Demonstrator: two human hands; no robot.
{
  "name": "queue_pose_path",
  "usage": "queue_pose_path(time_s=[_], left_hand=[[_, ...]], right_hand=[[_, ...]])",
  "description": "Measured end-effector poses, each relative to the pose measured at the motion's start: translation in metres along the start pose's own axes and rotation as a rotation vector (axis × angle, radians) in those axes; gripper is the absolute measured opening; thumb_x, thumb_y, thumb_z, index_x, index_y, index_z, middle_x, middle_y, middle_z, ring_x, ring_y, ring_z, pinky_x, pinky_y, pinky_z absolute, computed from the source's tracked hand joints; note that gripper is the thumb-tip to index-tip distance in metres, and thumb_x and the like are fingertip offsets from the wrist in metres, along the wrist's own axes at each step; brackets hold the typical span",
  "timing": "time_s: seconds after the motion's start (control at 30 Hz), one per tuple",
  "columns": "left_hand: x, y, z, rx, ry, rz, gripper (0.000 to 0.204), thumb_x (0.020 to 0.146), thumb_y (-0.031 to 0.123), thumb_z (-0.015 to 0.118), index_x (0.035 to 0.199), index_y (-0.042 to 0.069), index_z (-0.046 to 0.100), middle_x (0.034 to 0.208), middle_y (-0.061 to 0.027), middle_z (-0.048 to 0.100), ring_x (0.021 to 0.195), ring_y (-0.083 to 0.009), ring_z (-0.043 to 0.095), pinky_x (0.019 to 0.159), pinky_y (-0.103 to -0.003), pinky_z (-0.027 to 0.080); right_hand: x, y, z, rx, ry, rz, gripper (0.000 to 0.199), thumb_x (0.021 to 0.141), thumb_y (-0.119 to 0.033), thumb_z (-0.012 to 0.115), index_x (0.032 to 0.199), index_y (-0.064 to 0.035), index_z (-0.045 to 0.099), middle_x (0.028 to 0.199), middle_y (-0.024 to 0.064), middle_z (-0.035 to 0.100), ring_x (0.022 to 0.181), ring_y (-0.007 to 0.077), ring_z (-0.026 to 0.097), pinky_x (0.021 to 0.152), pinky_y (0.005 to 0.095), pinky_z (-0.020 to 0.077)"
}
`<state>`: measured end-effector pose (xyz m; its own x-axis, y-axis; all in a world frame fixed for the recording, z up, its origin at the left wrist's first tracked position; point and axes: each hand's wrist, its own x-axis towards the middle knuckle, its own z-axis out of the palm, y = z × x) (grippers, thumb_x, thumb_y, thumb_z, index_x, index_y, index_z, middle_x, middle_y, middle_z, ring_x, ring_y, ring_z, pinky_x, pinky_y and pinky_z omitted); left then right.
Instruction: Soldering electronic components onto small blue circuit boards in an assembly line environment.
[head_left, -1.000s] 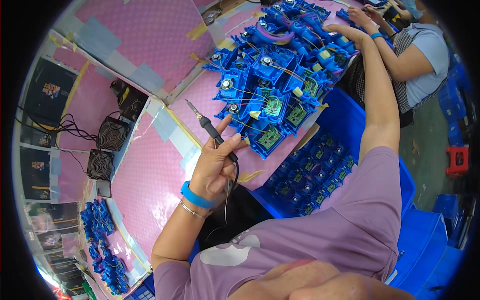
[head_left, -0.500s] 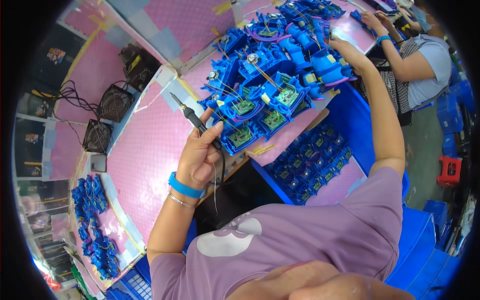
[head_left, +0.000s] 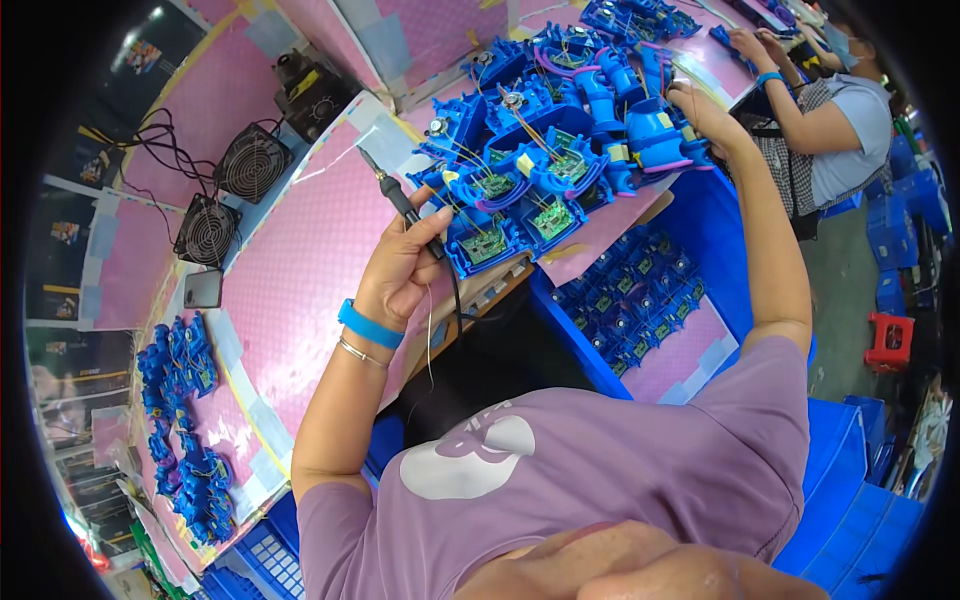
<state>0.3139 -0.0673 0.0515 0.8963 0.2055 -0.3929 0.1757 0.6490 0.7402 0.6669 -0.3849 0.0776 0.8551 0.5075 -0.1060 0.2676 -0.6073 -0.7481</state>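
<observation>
The left hand (head_left: 400, 270) is closed around the black handle of a soldering iron (head_left: 402, 203), whose metal tip points up and away over the pink desk (head_left: 300, 290). Since 0.5 s ago that grip has kept its hold, with the thumb now lying close to the nearest blue housing with a green circuit board (head_left: 482, 243); a thin strand hangs down from the hand beside the iron's cord. A blue wristband (head_left: 368, 325) and a thin bracelet sit on that wrist.

The right hand (head_left: 700, 110) has reached farther out, the arm stretched nearly straight, and now rests on the far edge of the pile of blue housings (head_left: 560, 120), fingers curled against 1 of the blue parts; whether it actually grips the part I cannot tell. In the frame 1.0 s ago this hand sat higher toward the picture's top edge.

The whole view has swung, so the pile lies more central. 2 small black fans (head_left: 230, 190) stand at the desk's left side. A blue bin (head_left: 640, 310) of more housings sits below the desk edge. Another person (head_left: 830, 120) works at upper right.
</observation>
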Motion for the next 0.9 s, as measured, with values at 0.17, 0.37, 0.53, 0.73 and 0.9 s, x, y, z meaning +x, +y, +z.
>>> queue_pose_path(time_s=[0.17, 0.37, 0.53, 0.73, 0.9], left_hand=[[-0.006, 0.000, -0.014, 0.000, 0.006, 0.021, 0.047, 0.092, 0.005, 0.075, 0.131, 0.012, 0.050, 0.097, -0.0022, 0.068, 0.056, -0.0020, 0.058, 0.034, -0.016, 0.024], [-0.033, 0.010, -0.038, 0.016, 0.144, 0.041, 0.046, 0.092, 0.003, 0.073, 0.131, 0.014, 0.052, 0.086, 0.0011, 0.066, 0.048, 0.0004, 0.047, 0.034, -0.017, 0.020], [-0.064, 0.012, -0.076, 0.021, 0.207, 0.110, 0.041, 0.092, 0.004, 0.074, 0.127, 0.013, 0.056, 0.080, 0.0017, 0.064, 0.046, 0.0001, 0.046, 0.035, -0.017, 0.020], [-0.108, 0.004, -0.121, -0.027, 0.336, 0.211, 0.047, 0.093, 0.003, 0.073, 0.133, 0.015, 0.051, 0.081, 0.0010, 0.063, 0.044, -0.0006, 0.039, 0.036, -0.018, 0.020], [-0.153, -0.001, -0.154, -0.054, 0.398, 0.299, 0.054, 0.093, 0.002, 0.072, 0.138, 0.014, 0.046, 0.078, 0.0018, 0.060, 0.044, -0.0012, 0.036, 0.037, -0.020, 0.020]], right_hand=[[-0.007, -0.012, 0.047, 0.353, -0.085, 0.010, 0.033, 0.097, -0.031, 0.053, 0.115, -0.0066, 0.067, 0.098, 0.0056, 0.068, 0.081, 0.0147, 0.064, 0.066, 0.0307, 0.0520], [-0.010, -0.035, 0.091, 0.159, -0.162, -0.168, 0.041, 0.099, -0.032, 0.053, 0.127, -0.0036, 0.064, 0.116, 0.0081, 0.068, 0.110, 0.0187, 0.059, 0.094, 0.0331, 0.0473], [-0.027, -0.074, 0.144, 0.355, -0.164, -0.024, 0.040, 0.099, -0.031, 0.053, 0.130, -0.0116, 0.068, 0.118, 0.0088, 0.071, 0.104, 0.0195, 0.062, 0.092, 0.0349, 0.0489], [-0.052, -0.144, 0.196, -0.134, -0.158, -0.224, 0.046, 0.098, -0.038, 0.054, 0.132, -0.0087, 0.064, 0.126, 0.0169, 0.069, 0.114, 0.0302, 0.064, 0.095, 0.0382, 0.0488], [-0.062, -0.186, 0.245, -0.163, -0.135, -0.370, 0.049, 0.096, -0.042, 0.048, 0.124, -0.0060, 0.067, 0.130, 0.0258, 0.065, 0.120, 0.0450, 0.060, 0.100, 0.0492, 0.0472]])
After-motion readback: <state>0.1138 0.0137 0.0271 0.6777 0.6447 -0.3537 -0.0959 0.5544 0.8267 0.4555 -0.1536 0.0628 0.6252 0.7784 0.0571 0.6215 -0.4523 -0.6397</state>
